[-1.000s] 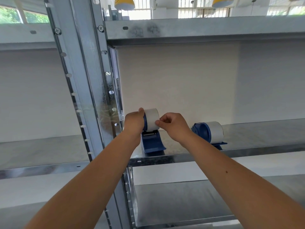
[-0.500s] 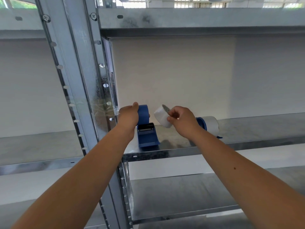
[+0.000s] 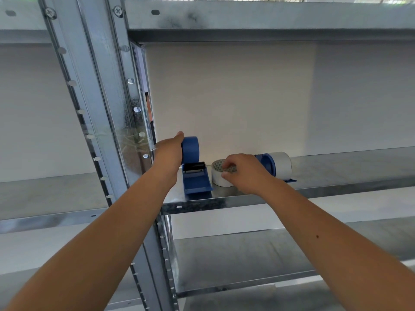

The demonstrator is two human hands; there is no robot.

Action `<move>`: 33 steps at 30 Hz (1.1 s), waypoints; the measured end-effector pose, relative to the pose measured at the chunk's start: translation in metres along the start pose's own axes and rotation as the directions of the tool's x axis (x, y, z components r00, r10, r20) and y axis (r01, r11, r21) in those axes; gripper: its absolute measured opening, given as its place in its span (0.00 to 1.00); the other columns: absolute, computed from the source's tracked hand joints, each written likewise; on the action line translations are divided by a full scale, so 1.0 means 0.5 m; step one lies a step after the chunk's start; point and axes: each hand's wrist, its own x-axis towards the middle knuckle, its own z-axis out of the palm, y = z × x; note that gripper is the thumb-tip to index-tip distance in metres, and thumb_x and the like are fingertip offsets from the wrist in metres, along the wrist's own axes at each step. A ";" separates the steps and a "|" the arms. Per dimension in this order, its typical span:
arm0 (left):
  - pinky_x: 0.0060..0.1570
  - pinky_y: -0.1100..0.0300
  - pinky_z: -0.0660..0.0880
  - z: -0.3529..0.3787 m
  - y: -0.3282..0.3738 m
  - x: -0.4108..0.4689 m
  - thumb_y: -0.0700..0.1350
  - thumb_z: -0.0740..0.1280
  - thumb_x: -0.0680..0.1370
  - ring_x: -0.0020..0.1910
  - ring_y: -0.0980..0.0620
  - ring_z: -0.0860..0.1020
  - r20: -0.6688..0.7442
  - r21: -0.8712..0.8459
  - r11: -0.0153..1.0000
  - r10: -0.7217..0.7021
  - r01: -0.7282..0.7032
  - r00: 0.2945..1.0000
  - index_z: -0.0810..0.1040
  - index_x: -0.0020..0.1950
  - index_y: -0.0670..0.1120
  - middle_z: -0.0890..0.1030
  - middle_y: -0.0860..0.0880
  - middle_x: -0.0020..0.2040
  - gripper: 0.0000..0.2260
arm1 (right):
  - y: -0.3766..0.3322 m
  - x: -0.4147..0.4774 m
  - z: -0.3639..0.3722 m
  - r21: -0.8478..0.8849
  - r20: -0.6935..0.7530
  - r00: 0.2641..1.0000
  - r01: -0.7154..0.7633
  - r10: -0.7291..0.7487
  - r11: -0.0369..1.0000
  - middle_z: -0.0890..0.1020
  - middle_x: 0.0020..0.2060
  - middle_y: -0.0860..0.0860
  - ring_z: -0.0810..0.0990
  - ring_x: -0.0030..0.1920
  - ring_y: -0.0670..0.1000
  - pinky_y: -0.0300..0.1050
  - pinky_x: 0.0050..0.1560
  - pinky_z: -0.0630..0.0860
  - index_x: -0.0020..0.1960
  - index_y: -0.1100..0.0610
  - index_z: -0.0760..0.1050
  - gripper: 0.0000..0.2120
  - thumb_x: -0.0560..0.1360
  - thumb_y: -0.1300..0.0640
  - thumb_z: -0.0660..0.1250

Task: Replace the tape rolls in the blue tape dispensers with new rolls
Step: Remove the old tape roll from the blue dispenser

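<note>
A blue tape dispenser (image 3: 194,167) stands on the metal shelf (image 3: 224,202) with no roll on its hub. My left hand (image 3: 168,151) grips its rounded top from the left. Just right of it a white tape roll (image 3: 219,178) lies flat on the shelf, and my right hand (image 3: 243,171) holds it from above with curled fingers. Behind my right hand a second blue dispenser (image 3: 268,163) lies on the shelf with a white roll (image 3: 281,163) mounted on it.
A steel upright post (image 3: 107,108) with holes stands left of the dispenser. Another shelf (image 3: 247,16) spans overhead and a lower shelf (image 3: 247,261) sits below. A white wall (image 3: 235,97) closes the back.
My right hand pulled the white roll off the left dispenser, carried it right and down, and set it flat on the shelf. My left hand kept hold of the dispenser.
</note>
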 end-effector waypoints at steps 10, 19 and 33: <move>0.41 0.56 0.70 -0.004 -0.029 0.002 0.55 0.65 0.83 0.45 0.47 0.74 -0.045 0.164 0.978 0.142 -0.133 0.989 0.71 0.38 0.49 0.75 0.47 0.43 0.17 | 0.000 0.002 0.002 0.195 -0.091 0.994 -0.040 0.059 0.980 0.82 0.57 0.45 0.78 0.58 0.48 0.43 0.55 0.73 0.60 0.49 0.82 0.11 0.78 0.52 0.72; 0.51 0.74 0.69 -0.010 -0.049 -0.038 0.55 0.66 0.83 0.60 0.63 0.74 -0.006 0.257 0.859 0.461 -0.444 0.887 0.67 0.77 0.53 0.69 0.52 0.76 0.24 | -0.017 -0.004 -0.008 0.526 -0.155 0.986 0.028 0.063 0.850 0.77 0.68 0.39 0.73 0.70 0.43 0.47 0.71 0.69 0.68 0.40 0.75 0.19 0.78 0.46 0.71; 0.76 0.54 0.59 0.130 -0.025 -0.160 0.56 0.63 0.83 0.80 0.49 0.63 0.464 0.214 0.390 0.766 -0.896 0.444 0.70 0.77 0.53 0.69 0.49 0.80 0.22 | 0.006 -0.127 -0.103 0.520 -0.479 0.839 0.034 0.258 0.853 0.70 0.78 0.42 0.68 0.72 0.42 0.46 0.74 0.65 0.76 0.39 0.68 0.25 0.79 0.43 0.67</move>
